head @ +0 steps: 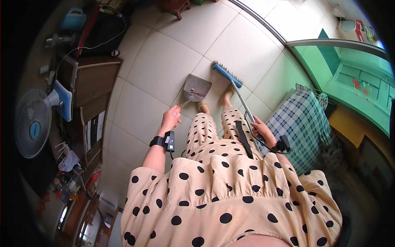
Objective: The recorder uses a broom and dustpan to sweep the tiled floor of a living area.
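Note:
My left hand (171, 117) grips the handle of a grey dustpan (193, 82), whose pan is down by my feet. Some reddish-brown debris (196, 92) lies inside the pan. In my right hand (261, 129) is the long pale pole (245, 105) of a push broom. Its blue head (227, 75) with dark bristles is just right of the dustpan, near my foot, and apart from the pan. The pole's upper end runs back past my right hand beside my leg.
Pale floor tiles (172, 55) spread ahead. At left are a wooden cabinet (95, 77) and a standing fan (34, 125). To the right, a plaid cloth (293, 123) covers a piece of furniture beside a green-tinted glass sliding door (348, 74). A wooden stool (177, 7) stands at the far end.

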Available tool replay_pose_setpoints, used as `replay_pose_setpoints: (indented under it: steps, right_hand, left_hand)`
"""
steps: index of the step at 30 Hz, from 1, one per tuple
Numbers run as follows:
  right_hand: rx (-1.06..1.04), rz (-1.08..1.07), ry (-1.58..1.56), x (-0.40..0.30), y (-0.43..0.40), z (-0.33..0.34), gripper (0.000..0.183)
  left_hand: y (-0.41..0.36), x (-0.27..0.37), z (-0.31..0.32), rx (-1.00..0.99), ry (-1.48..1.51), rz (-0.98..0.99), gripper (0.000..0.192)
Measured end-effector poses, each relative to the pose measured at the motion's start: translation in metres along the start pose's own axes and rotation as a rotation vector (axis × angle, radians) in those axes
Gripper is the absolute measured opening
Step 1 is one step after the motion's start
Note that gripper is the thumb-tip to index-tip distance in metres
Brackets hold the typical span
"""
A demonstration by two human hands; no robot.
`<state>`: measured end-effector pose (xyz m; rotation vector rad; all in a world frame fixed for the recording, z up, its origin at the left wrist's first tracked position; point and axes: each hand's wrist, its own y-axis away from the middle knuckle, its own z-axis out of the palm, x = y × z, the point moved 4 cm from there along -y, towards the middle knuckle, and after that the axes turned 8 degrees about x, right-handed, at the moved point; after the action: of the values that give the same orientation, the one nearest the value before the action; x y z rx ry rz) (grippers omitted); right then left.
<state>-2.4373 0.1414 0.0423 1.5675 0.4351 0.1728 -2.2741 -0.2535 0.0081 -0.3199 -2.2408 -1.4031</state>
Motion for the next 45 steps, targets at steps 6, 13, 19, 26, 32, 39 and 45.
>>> replay_pose_setpoints:
  steps: [6,13,19,26,32,39,45]
  right_hand:
    - [0.001,-0.007,0.026,0.005,0.004,0.002,0.062]
    - [0.034,-0.002,0.046,0.01,0.007,0.006,0.059]
    - [0.01,-0.01,0.06,0.011,0.008,0.005,0.06]
    - [0.034,-0.049,0.12,0.014,0.013,0.014,0.06]
    - [0.035,-0.046,0.168,0.013,0.021,0.018,0.061]
    - [0.019,-0.048,0.2,0.009,0.023,0.02,0.061]
    - [0.019,-0.007,0.154,0.004,0.022,0.018,0.06]
  left_hand:
    - [-0.001,0.032,0.019,-0.075,-0.071,-0.009,0.042]
    - [-0.012,0.053,0.026,-0.076,-0.069,0.041,0.02]
    - [-0.038,0.077,0.025,-0.145,-0.143,0.092,0.019]
    - [-0.034,0.08,0.038,-0.122,-0.208,0.145,0.02]
    - [-0.023,0.078,0.048,-0.109,-0.224,0.189,0.023]
    - [-0.017,0.075,0.049,-0.108,-0.22,0.187,0.02]
    - [-0.024,0.081,0.038,-0.107,-0.18,0.138,0.02]
